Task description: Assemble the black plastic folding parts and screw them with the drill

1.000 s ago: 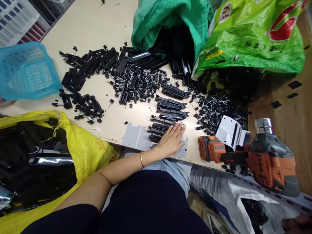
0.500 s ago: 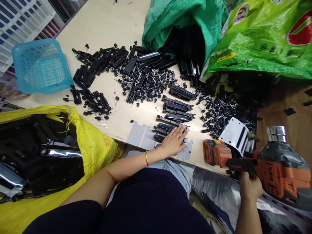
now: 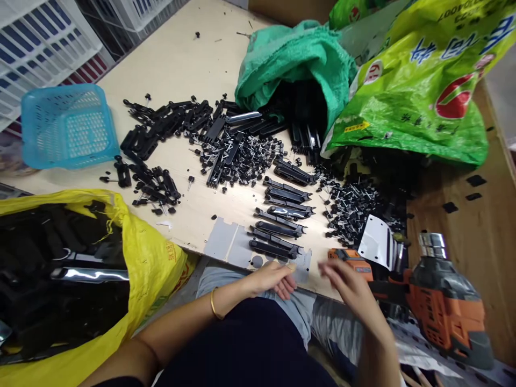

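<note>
My left hand (image 3: 271, 278) rests at the table's near edge, fingers loosely curled, with nothing visible in it. My right hand (image 3: 343, 282) hovers just right of it, blurred by motion, fingers spread. Just beyond both hands lies a row of long black plastic parts (image 3: 278, 226) laid side by side. An orange and black power drill (image 3: 439, 301) lies to the right of my right hand, untouched. Heaps of small black-headed screws (image 3: 355, 207) spread past the row.
A yellow sack (image 3: 133, 252) of black parts stands at my left. A green sack (image 3: 306, 59) and a bright green bag (image 3: 423, 91) lie at the back. A blue basket (image 3: 66, 126) sits far left. A white bracket (image 3: 377, 242) leans by the drill.
My left hand pulled back off the row of black parts to the table edge. My right hand let go of the drill and moved left toward the left hand.
</note>
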Demonstrator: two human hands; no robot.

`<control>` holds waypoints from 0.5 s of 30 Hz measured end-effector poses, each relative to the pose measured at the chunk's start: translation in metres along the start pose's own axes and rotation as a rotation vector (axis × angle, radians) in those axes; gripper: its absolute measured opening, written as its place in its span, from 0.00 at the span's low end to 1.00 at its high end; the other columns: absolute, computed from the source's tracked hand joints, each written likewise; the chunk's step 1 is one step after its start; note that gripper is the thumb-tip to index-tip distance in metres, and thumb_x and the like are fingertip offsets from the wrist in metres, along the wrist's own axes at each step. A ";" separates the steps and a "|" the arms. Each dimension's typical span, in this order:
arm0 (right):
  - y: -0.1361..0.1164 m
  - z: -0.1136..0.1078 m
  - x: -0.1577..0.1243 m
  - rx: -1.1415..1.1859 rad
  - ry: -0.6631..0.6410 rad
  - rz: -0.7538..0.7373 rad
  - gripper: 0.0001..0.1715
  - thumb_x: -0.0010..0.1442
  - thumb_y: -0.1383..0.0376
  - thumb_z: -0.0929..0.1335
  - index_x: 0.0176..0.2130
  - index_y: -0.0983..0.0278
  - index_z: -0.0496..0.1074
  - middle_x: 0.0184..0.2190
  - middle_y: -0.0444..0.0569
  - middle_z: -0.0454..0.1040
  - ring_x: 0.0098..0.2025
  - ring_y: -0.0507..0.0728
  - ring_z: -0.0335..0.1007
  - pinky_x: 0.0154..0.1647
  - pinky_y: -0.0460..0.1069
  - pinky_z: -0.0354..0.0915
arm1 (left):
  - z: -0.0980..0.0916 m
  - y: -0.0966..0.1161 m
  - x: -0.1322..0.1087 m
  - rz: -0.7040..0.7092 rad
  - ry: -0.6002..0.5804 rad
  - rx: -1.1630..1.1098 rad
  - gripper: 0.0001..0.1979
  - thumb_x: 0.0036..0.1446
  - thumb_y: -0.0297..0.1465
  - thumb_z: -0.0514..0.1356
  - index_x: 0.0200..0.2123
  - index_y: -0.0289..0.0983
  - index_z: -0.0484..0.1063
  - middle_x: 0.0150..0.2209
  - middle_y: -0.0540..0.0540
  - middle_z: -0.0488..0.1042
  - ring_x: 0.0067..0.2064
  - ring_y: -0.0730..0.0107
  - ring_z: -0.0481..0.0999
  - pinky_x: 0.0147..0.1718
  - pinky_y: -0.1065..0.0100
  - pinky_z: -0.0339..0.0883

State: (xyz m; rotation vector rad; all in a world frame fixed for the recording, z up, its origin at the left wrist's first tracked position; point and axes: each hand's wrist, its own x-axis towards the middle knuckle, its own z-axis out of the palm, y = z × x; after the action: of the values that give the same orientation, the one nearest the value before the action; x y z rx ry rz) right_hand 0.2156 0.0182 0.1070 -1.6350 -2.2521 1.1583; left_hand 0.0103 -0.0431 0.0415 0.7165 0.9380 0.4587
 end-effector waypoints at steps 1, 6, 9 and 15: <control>-0.011 0.000 0.041 -0.040 0.116 -0.043 0.22 0.61 0.51 0.61 0.36 0.64 0.74 0.33 0.52 0.77 0.36 0.57 0.73 0.39 0.50 0.68 | -0.006 -0.005 -0.002 -0.059 -0.005 -0.140 0.25 0.64 0.47 0.44 0.39 0.35 0.71 0.36 0.39 0.79 0.32 0.66 0.80 0.36 0.65 0.75; -0.044 0.003 0.218 -0.432 0.336 -0.223 0.19 0.59 0.65 0.61 0.48 0.70 0.70 0.48 0.61 0.70 0.49 0.62 0.66 0.52 0.55 0.62 | -0.039 -0.019 0.004 -0.129 0.095 -0.582 0.33 0.59 0.55 0.43 0.43 0.31 0.68 0.43 0.33 0.76 0.40 0.59 0.80 0.45 0.61 0.73; -0.049 0.009 0.268 -0.710 0.132 -0.233 0.29 0.54 0.64 0.67 0.55 0.71 0.65 0.53 0.65 0.65 0.55 0.69 0.61 0.54 0.60 0.59 | -0.044 -0.019 0.017 -0.199 0.213 -0.660 0.37 0.57 0.57 0.45 0.40 0.25 0.69 0.44 0.26 0.74 0.39 0.55 0.80 0.44 0.59 0.72; -0.036 -0.002 0.290 -0.732 -0.104 -0.150 0.39 0.45 0.58 0.74 0.53 0.74 0.65 0.49 0.65 0.66 0.51 0.67 0.65 0.53 0.56 0.62 | -0.029 -0.020 0.021 -0.038 0.428 -0.701 0.21 0.61 0.41 0.49 0.37 0.27 0.70 0.35 0.32 0.77 0.34 0.60 0.80 0.45 0.56 0.71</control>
State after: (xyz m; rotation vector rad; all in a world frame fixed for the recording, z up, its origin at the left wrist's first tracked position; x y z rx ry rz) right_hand 0.0717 0.2627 0.0381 -1.5666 -3.0276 0.3917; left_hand -0.0019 -0.0331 0.0033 -0.0442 1.0918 0.8704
